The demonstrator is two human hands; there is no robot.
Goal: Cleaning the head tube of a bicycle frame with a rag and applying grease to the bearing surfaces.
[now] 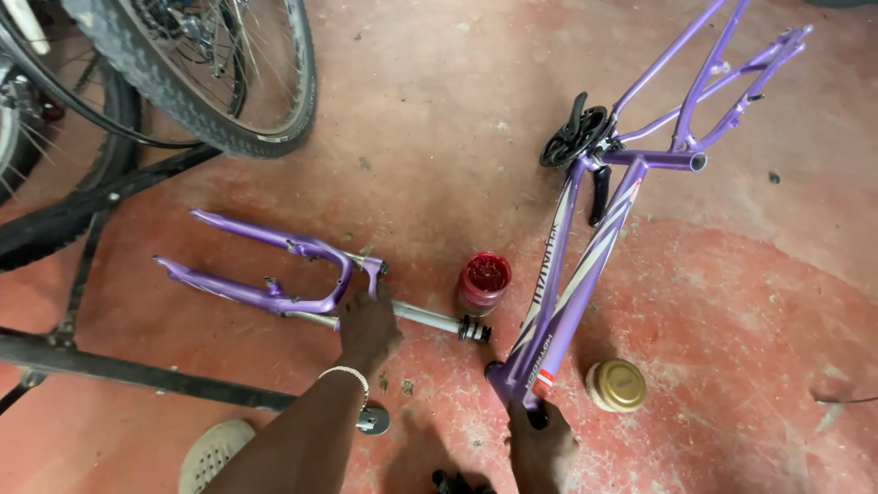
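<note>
Right hand (540,448) grips purple frame (572,284); left hand (368,327) clasps fork (274,274); red jar (484,282) between.

On the floor (439,110): fork (274,270) to my left, frame (585,265) to my right, open jar (483,282) between them, lid (615,384) right of the frame's near end.

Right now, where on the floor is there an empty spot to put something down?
Bare floor lies between the wheel and purple frame, and right of the gold lid. It's crowded around the red jar, fork and left hand.
</note>
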